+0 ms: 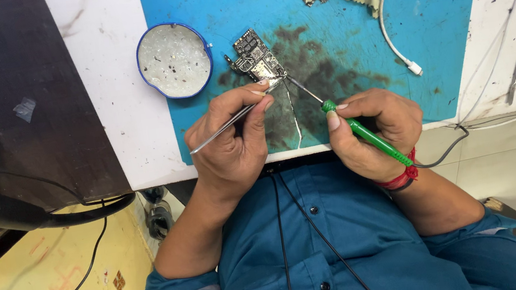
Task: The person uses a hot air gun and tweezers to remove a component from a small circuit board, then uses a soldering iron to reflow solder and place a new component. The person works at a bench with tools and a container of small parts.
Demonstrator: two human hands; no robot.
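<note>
Teal buttoned shirt [326,250] fills the near foreground. Left hand [231,145] pinches thin metal tweezers [234,117], tips at the lower edge of the small dark circuit board [256,58] lying on the stained blue work mat [350,38] on the desk [108,85]. Right hand [374,132] grips a green-handled soldering iron [364,133], tip meeting the tweezers' tips just below the board. Round blue-rimmed tin [174,60] sits left of the board.

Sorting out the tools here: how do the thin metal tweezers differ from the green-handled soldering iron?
The thin metal tweezers are bare silver, held in the left hand; the green-handled soldering iron has a plastic grip and cord, held in the right hand. Both tips meet at the small circuit board.
</note>
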